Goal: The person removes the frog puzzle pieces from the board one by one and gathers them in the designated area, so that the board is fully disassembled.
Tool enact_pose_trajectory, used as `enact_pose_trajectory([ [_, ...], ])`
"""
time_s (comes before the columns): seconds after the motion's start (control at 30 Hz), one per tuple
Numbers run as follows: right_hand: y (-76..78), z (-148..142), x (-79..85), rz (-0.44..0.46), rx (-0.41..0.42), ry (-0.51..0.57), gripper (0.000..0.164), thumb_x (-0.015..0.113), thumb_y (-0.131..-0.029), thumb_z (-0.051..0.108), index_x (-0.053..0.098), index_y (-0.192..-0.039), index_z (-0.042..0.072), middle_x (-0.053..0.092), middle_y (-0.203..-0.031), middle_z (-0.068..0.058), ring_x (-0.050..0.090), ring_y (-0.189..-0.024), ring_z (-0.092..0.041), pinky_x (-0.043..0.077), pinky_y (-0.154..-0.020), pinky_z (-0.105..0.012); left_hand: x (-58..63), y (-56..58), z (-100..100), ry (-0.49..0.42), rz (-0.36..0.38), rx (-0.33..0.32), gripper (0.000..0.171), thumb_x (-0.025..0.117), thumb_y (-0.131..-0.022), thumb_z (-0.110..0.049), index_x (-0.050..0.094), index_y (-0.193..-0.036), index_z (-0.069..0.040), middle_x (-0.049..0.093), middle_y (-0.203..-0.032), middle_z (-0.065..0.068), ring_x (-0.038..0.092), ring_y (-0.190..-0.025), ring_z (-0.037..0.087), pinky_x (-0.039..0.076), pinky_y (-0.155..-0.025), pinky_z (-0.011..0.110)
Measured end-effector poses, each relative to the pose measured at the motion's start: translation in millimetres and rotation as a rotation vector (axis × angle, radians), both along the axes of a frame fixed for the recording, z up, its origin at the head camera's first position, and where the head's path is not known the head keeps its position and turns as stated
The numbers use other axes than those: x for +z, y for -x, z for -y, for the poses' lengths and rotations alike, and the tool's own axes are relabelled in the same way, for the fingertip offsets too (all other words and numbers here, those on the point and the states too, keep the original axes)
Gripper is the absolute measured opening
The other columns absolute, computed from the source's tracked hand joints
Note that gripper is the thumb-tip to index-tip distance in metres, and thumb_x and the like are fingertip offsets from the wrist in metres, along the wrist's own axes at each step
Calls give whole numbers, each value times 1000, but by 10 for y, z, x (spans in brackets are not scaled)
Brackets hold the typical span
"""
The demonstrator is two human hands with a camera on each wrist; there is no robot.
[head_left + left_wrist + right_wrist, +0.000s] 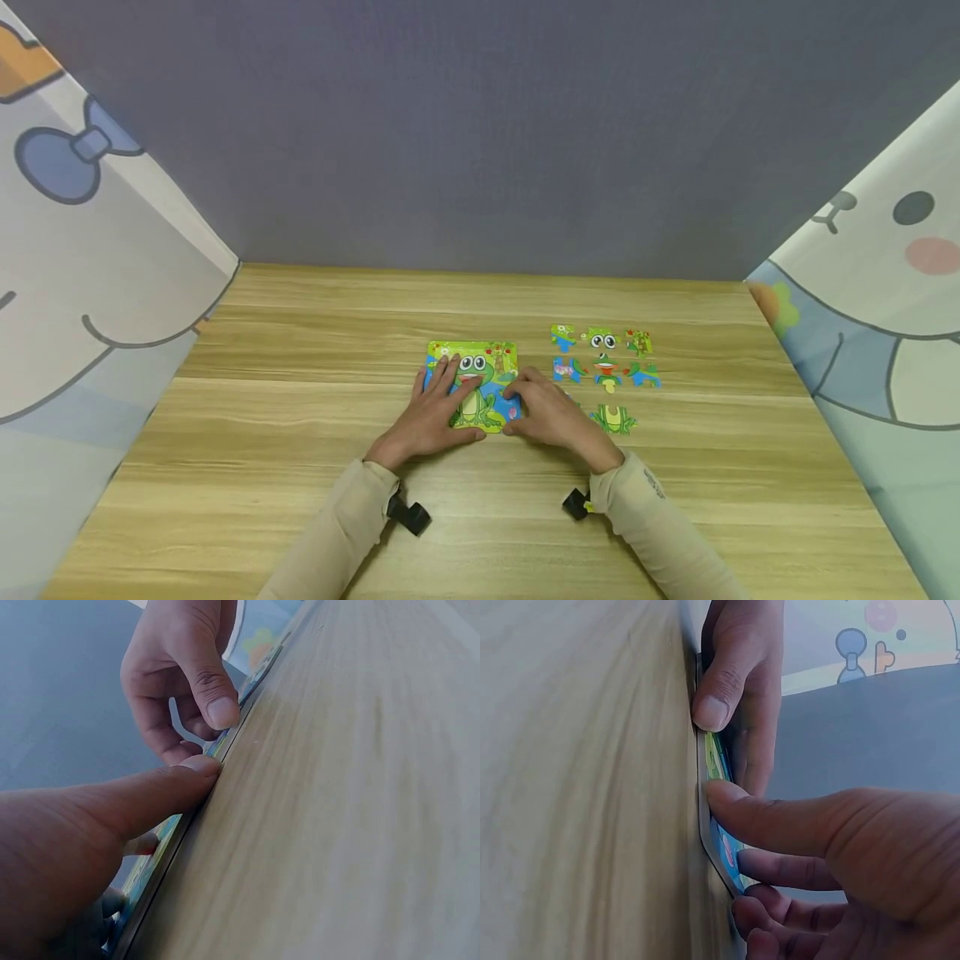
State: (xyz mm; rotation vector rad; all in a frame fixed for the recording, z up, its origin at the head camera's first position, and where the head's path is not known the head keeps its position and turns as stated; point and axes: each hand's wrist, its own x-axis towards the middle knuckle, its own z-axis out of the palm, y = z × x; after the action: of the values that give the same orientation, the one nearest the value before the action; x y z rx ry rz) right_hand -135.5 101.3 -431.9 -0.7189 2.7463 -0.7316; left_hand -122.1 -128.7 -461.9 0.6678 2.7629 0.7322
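Observation:
A frog puzzle board [470, 408] lies on the table, its picture of a green frog by blue water facing up. My left hand [435, 412] rests over its left part with fingers spread across the frog; the thumb lies at the front edge. My right hand [551, 411] holds the lower right corner, fingers bent. In the right wrist view its thumb [739, 810] touches the front edge and its fingertips reach the corner beside a pink flower. Whether a separate piece lies under those fingertips, I cannot tell.
Several loose puzzle pieces lie spread in rows to the right, among them one with frog eyes [602, 340], one with a red mouth [606, 367] and one with frog legs [615, 419]. Another is partly hidden behind my right hand. A grey panel [487, 150] stands behind the table.

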Motion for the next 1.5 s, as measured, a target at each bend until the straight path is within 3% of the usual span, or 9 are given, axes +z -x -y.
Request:
enact_pose_trajectory([
  [0.27, 2, -6, 14, 21, -14, 9, 44, 88, -77, 23, 69, -112, 6, 61, -118, -9, 60, -102, -21, 54, -93, -44, 8, 3, -4, 3, 2, -3, 81, 68, -90, -55, 35, -156, -23, 2, -170, 20, -3, -159, 38, -3, -123, 67],
  [0.5, 14, -28, 23, 4, 34, 75, 39, 87, -77, 18, 67, -108, 6, 65, -100, -4, 56, -81, -13, 51, -75, -28, 7, 7, -5, 15, 2, -3, 82, 67, -89, -56, 34, -157, -24, 1, -170, 19, -4, -159, 37, -3, -124, 66],
  [0.7, 36, -37, 10, 43, 60, 139, 33, 84, -80, 12, 66, -107, 7, 65, -88, -1, 57, -74, -10, 48, -68, -20, 9, 5, -1, 13, 1, -4, 82, 68, -89, -56, 34, -157, -23, 1, -170, 20, -4, -159, 38, -3, -123, 66],
  [1.17, 19, -30, 26, 88, 49, 226, 24, 79, -84, 7, 67, -105, 5, 72, -83, -3, 61, -71, -3, 51, -65, -18, -3, 3, 1, 14, 1, -7, 82, 67, -90, -56, 34, -157, -23, 1, -170, 19, -5, -159, 37, -3, -123, 67],
  [1.5, 19, -44, 19, 103, 52, 270, 10, 65, -95, 5, 68, -104, 6, 75, -87, -5, 68, -77, -7, 53, -70, -21, 0, 0, 1, 8, 3, -3, 82, 67, -90, -56, 34, -157, -23, 2, -170, 19, -5, -159, 37, -3, -123, 67],
])
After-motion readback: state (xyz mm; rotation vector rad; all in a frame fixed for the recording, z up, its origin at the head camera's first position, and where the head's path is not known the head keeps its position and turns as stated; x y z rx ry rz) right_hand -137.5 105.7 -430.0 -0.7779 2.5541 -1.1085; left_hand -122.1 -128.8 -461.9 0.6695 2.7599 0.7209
